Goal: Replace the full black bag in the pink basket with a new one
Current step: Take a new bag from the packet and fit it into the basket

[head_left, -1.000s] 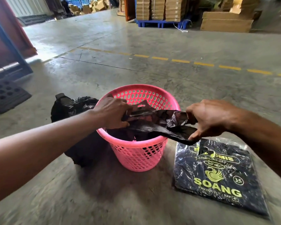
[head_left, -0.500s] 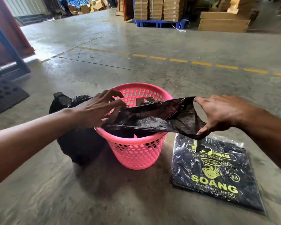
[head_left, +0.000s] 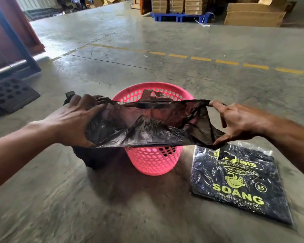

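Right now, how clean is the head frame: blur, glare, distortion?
Head view: motion blur smears the near floor and left forearm; centre is sharper, the bag pack print mostly readable despite wrapper glare. Bright daylight washes the floor upper left. Wide-angle bending curves the yellow dashed line. The new bag, stretched over the pink basket, is translucent.

On the clear-wrapped pack of black bags (head_left: 239, 183) lying on the floor: "SOANG" in large yellow-green letters, below a swan emblem. To the emblem's right, "35" inside a circle. Above the emblem, a small oval reading "50", the rest too small to tell. At top, a partly hidden word ending "MIS". Under "SOANG", "PRODUCT" in faint print, remainder unclear.
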{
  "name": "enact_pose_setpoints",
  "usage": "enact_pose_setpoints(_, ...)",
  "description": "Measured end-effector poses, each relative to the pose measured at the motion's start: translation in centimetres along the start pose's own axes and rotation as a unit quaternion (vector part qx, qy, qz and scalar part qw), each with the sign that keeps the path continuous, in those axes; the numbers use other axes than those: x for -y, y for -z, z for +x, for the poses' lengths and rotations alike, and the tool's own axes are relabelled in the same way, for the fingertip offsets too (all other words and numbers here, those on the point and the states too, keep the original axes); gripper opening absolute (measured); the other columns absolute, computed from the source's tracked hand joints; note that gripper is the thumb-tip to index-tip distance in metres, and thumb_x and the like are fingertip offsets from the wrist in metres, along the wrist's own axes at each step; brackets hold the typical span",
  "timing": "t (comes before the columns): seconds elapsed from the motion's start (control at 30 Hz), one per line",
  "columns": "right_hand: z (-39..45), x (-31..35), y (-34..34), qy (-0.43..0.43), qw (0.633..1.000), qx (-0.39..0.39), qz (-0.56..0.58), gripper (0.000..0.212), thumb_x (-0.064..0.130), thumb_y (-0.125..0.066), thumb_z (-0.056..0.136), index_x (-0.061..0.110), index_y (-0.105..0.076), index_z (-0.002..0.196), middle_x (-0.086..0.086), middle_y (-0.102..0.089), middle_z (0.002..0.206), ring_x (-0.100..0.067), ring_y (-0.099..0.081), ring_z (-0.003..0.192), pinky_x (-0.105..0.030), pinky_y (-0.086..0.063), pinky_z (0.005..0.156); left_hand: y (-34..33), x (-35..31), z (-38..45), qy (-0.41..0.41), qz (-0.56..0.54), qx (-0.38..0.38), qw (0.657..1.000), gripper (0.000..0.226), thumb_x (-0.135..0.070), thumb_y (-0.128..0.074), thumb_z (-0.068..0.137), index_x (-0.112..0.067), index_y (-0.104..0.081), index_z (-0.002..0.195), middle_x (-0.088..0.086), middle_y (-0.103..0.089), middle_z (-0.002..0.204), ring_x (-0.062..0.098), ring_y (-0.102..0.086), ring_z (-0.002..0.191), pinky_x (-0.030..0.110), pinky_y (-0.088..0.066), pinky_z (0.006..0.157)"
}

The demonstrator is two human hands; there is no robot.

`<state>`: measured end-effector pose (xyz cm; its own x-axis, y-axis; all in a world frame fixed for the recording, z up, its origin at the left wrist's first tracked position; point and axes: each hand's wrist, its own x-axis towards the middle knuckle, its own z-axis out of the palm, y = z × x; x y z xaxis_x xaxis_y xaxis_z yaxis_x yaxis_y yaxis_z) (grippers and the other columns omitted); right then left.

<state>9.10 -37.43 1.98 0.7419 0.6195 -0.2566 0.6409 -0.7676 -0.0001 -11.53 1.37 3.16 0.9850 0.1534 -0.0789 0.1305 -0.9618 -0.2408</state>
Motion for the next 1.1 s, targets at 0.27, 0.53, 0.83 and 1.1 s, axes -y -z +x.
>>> enact_pose_setpoints(0.27, 1.3, 0.2, -4.0, 0.062, 0.994, -0.091, -0.018, 0.119, 0.062, -0.082, 0.063, 0.030, -0.010, 0.152, -0.001, -0.068, 0.110, -0.030, -0.067, 0.096, -0.037, -0.051, 0.075, -5.1, 0.3, -0.9, 0.057, -0.046, -0.043, 0.996, 0.143, -0.082, -0.072, 0.041, -0.019, -0.022, 0.159, 0.010, -0.017, 0.154, 0.040, -0.028, 0.139, 0.053, -0.054, 0.101)
enact_pose_setpoints(0.53, 6.6, -1.9, -4.8, 0.041, 0.967, -0.117, 0.222, 0.100, 0.021, -0.089, 0.065, 0.027, -0.035, 0.149, -0.004, -0.073, 0.093, -0.017, -0.070, 0.073, -0.029, -0.055, 0.073, -6.3, 1.4, 4.8, 0.053, -0.139, -0.082, 0.985, 0.142, -0.062, -0.086, 0.042, -0.021, -0.016, 0.159, 0.006, -0.013, 0.158, 0.041, -0.027, 0.147, 0.051, -0.041, 0.116)
enact_pose_setpoints(0.83, 11.4, -2.1, -3.0, -0.094, 0.793, -0.095, 0.595, 0.014, 0.010, -0.053, 0.099, 0.011, -0.066, 0.103, -0.012, -0.070, 0.081, -0.014, -0.070, 0.051, -0.023, -0.052, 0.053, -3.4, 4.9, 10.8, 0.083, -0.362, 0.140, 0.918, 0.093, -0.036, -0.069, 0.064, -0.034, -0.042, 0.152, -0.004, -0.045, 0.153, 0.021, -0.049, 0.137, 0.040, -0.039, 0.118)
enact_pose_setpoints(1.1, 14.9, -0.3, -3.3, -0.168, 0.808, -0.115, 0.553, 0.041, 0.050, -0.067, 0.087, 0.010, -0.074, 0.086, -0.006, -0.067, 0.080, -0.019, -0.058, 0.065, -0.022, -0.050, 0.053, -4.5, 3.1, 15.7, 0.157, -0.490, 0.036, 0.857, 0.028, -0.039, -0.059, 0.100, -0.018, -0.053, 0.117, 0.006, -0.065, 0.111, 0.020, -0.061, 0.094, 0.031, -0.053, 0.071)
